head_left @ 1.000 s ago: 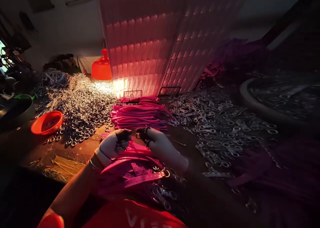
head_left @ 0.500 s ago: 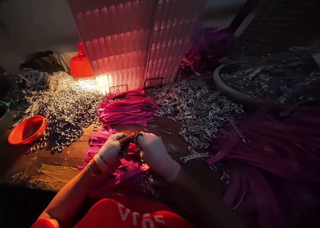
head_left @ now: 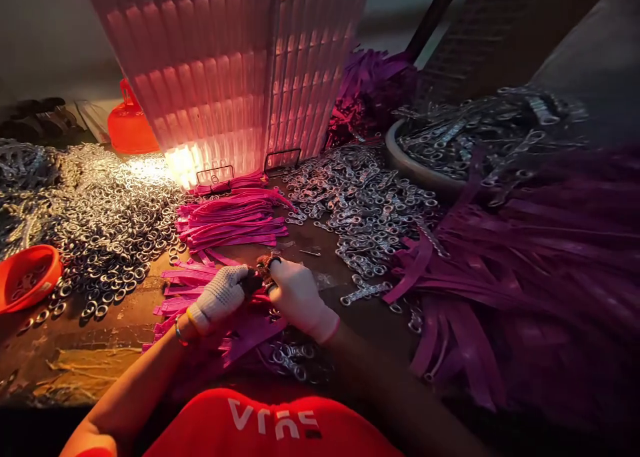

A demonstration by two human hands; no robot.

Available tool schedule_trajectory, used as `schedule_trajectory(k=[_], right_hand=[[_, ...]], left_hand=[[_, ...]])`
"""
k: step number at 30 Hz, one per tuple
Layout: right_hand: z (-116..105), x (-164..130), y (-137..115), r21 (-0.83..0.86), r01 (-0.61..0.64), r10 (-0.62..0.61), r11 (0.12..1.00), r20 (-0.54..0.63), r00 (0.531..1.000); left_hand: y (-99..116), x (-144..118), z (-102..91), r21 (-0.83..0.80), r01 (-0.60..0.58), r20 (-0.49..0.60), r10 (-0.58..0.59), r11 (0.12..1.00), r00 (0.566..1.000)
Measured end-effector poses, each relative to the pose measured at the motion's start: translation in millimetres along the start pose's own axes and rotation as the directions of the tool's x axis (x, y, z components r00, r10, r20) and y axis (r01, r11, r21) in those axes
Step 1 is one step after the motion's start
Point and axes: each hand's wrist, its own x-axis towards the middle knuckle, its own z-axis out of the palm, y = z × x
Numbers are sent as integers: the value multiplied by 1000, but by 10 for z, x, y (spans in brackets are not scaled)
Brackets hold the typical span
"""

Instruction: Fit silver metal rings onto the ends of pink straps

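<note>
Both gloved hands meet over the loose pink straps (head_left: 200, 290) near the front of the surface (head_left: 100, 337): the left hand (head_left: 220, 298) and right hand (head_left: 297, 295) pinch a strap end and what seems a small metal ring (head_left: 267, 263) between dark fingertips. Judging by the piles, much is left. A neat stack of straps (head_left: 233, 220) lies beyond, flanked by shiny rings (head_left: 100, 223) and flat metal clasps (head_left: 370, 210).
</note>
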Motion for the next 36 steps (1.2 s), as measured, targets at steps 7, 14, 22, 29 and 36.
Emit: schedule_trajectory(k=[7, 14, 22, 29, 36], right_hand=[[-161, 2, -54, -113, 94, -62, 989, 254, 965], [-51, -72, 11, -126, 229, -188, 965, 271, 944], [21, -13, 91, -168, 273, -229, 947, 239, 944], [134, -17, 141, -109, 140, -129, 984, 99, 987], [118, -6, 124, -121, 158, -136, 980, 176, 975]], left_hand=[[-104, -137, 76, -427, 177, 23, -185, 887, 983], [-116, -153, 141, -313, 125, -71, -155, 941, 985], [-26, -73, 137, -413, 223, 48, -223, 883, 974], [41, -85, -41, -235, 206, 26, -205, 950, 978], [-6, -133, 153, -406, 257, -29, -293, 877, 956]])
